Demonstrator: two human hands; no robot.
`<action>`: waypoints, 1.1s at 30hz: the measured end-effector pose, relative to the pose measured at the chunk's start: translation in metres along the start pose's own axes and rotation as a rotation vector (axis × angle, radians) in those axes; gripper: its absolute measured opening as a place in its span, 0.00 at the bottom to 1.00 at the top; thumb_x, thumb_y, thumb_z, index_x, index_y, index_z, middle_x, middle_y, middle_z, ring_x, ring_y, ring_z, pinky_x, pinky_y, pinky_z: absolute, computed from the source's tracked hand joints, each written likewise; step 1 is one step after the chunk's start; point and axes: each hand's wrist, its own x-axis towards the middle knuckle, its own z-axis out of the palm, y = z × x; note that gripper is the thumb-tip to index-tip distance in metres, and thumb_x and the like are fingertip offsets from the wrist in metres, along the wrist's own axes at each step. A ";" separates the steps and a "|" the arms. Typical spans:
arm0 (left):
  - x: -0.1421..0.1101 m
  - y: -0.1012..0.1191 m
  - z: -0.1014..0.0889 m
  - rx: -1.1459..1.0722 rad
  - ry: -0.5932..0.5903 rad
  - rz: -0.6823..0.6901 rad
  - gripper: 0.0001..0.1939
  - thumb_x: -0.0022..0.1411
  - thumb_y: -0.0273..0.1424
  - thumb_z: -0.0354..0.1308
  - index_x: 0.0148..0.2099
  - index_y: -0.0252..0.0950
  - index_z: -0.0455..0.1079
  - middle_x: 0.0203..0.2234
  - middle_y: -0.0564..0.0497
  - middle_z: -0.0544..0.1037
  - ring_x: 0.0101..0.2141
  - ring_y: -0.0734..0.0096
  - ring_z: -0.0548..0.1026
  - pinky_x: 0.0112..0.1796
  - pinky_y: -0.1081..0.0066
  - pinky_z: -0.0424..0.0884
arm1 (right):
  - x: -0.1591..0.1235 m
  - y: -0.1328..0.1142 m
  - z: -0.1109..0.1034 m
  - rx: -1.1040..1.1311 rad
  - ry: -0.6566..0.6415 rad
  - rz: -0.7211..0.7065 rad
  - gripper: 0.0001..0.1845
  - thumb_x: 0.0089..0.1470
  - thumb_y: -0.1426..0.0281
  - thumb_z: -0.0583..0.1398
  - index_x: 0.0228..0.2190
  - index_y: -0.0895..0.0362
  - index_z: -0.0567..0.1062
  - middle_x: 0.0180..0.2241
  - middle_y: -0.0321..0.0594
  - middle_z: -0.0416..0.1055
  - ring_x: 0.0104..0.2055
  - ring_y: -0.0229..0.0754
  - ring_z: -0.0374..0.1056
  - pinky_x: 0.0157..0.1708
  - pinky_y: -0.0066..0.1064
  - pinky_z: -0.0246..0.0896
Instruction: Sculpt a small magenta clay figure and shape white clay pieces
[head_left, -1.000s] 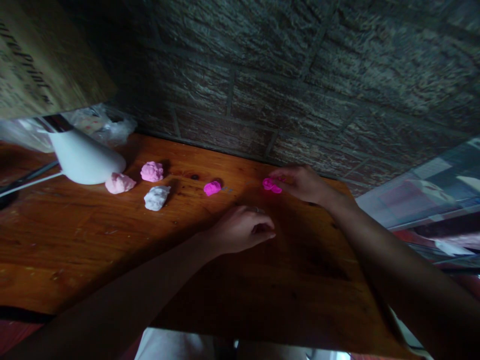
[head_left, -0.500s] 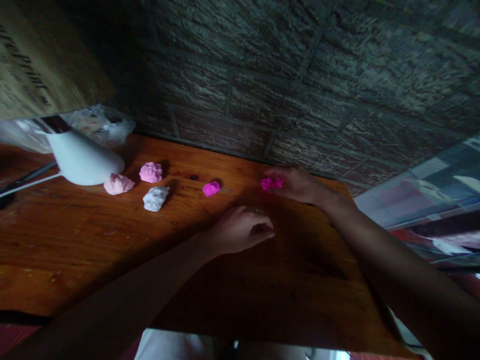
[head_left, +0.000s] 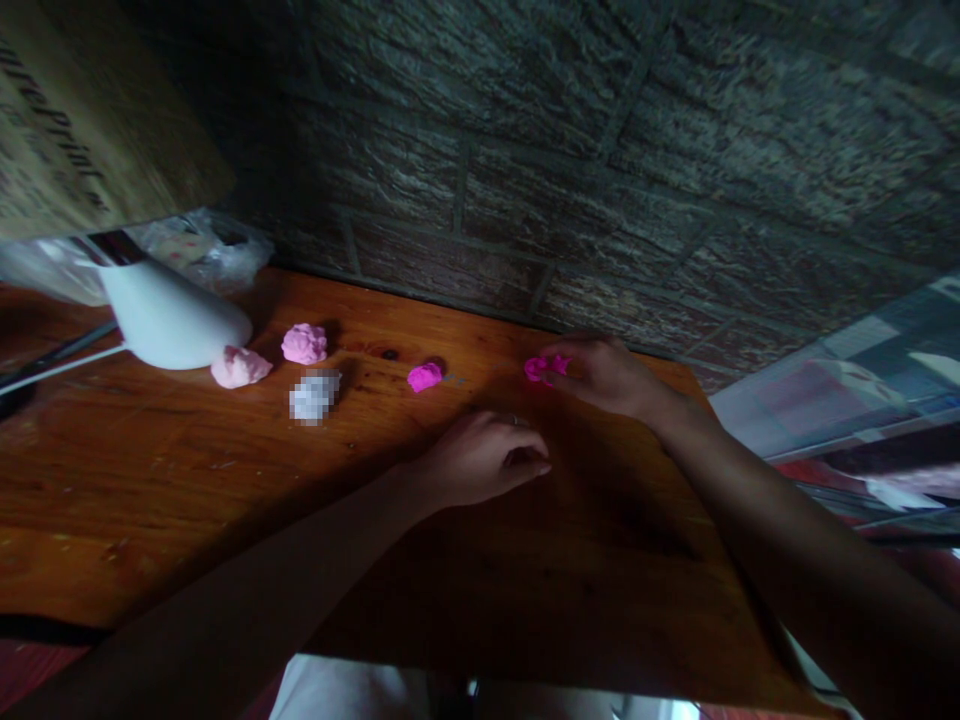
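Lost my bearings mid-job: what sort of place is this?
Likely a desk corner indoors, perhaps in a home: a wooden table stands by a stone-patterned wall, with what looks like a shaded lamp at the left.

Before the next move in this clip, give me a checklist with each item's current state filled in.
1. Right hand at the magenta piece: ok, touching it.
2. Magenta piece lifted off the table: cannot tell.
3. Left hand unloaded: ok, nothing visible in it.
4. Magenta lump apart from both hands: ok.
5. Pale pink lump clear of the lamp base: cannot tell, they overlap in view.
6. White lump sharply visible: not ok, pixelated.
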 end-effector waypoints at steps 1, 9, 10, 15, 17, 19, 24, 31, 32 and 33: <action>0.000 0.000 0.000 -0.001 0.001 0.000 0.09 0.67 0.34 0.58 0.40 0.37 0.79 0.30 0.53 0.81 0.29 0.74 0.75 0.33 0.73 0.64 | 0.000 0.000 0.000 -0.004 0.016 -0.005 0.12 0.62 0.63 0.60 0.40 0.54 0.81 0.35 0.42 0.80 0.35 0.44 0.74 0.36 0.33 0.63; 0.000 0.002 -0.001 -0.003 0.008 0.004 0.09 0.67 0.33 0.58 0.40 0.37 0.79 0.29 0.53 0.81 0.29 0.74 0.75 0.34 0.73 0.64 | -0.001 -0.001 0.003 -0.006 0.012 -0.015 0.12 0.63 0.63 0.59 0.40 0.55 0.81 0.35 0.42 0.80 0.35 0.43 0.74 0.36 0.32 0.63; 0.000 0.002 -0.001 -0.003 0.008 0.003 0.09 0.67 0.33 0.59 0.40 0.37 0.79 0.29 0.53 0.81 0.29 0.74 0.75 0.34 0.73 0.64 | -0.001 -0.001 0.003 -0.004 0.011 -0.011 0.13 0.63 0.63 0.59 0.40 0.54 0.81 0.35 0.42 0.80 0.35 0.43 0.74 0.36 0.32 0.63; 0.000 0.002 -0.001 -0.004 0.004 0.003 0.09 0.67 0.33 0.58 0.40 0.36 0.79 0.30 0.53 0.82 0.28 0.74 0.75 0.33 0.73 0.64 | -0.001 0.001 0.001 -0.009 -0.021 0.052 0.18 0.57 0.64 0.63 0.49 0.53 0.78 0.40 0.42 0.81 0.38 0.46 0.76 0.38 0.34 0.67; 0.000 0.001 0.000 -0.005 0.010 0.011 0.08 0.67 0.33 0.59 0.40 0.37 0.79 0.30 0.53 0.82 0.27 0.75 0.74 0.33 0.73 0.64 | -0.001 0.001 0.002 -0.011 -0.042 0.072 0.24 0.53 0.66 0.65 0.53 0.53 0.76 0.46 0.45 0.80 0.42 0.49 0.77 0.42 0.37 0.68; 0.000 0.000 0.000 -0.007 0.015 0.020 0.08 0.67 0.33 0.58 0.40 0.37 0.79 0.30 0.53 0.82 0.28 0.75 0.75 0.33 0.73 0.64 | 0.000 0.001 0.004 -0.011 -0.058 0.074 0.28 0.52 0.68 0.66 0.55 0.53 0.74 0.50 0.46 0.78 0.47 0.51 0.76 0.45 0.39 0.69; 0.000 0.000 0.000 -0.010 0.012 0.029 0.09 0.67 0.33 0.58 0.40 0.37 0.79 0.30 0.52 0.82 0.28 0.74 0.75 0.33 0.73 0.64 | 0.004 0.000 0.010 -0.019 -0.038 0.095 0.22 0.55 0.70 0.63 0.53 0.53 0.77 0.49 0.46 0.79 0.46 0.52 0.77 0.47 0.41 0.69; 0.000 0.000 0.000 -0.008 0.013 0.027 0.09 0.67 0.33 0.58 0.40 0.36 0.78 0.30 0.52 0.82 0.28 0.74 0.75 0.33 0.73 0.64 | 0.004 -0.003 0.008 0.012 -0.039 0.081 0.12 0.56 0.69 0.62 0.42 0.52 0.81 0.39 0.40 0.82 0.40 0.46 0.77 0.41 0.34 0.68; 0.000 0.000 0.000 -0.006 0.016 0.031 0.09 0.67 0.33 0.58 0.40 0.36 0.78 0.30 0.52 0.82 0.28 0.74 0.75 0.33 0.73 0.64 | 0.004 -0.003 0.008 0.017 -0.050 0.078 0.11 0.56 0.69 0.62 0.41 0.53 0.81 0.38 0.40 0.82 0.39 0.46 0.77 0.40 0.34 0.67; 0.000 0.000 0.000 -0.003 0.019 0.034 0.09 0.67 0.33 0.58 0.40 0.36 0.78 0.30 0.52 0.82 0.28 0.74 0.75 0.33 0.73 0.64 | 0.004 -0.003 0.008 0.021 -0.058 0.077 0.10 0.56 0.70 0.62 0.40 0.53 0.81 0.38 0.40 0.82 0.38 0.45 0.77 0.40 0.33 0.67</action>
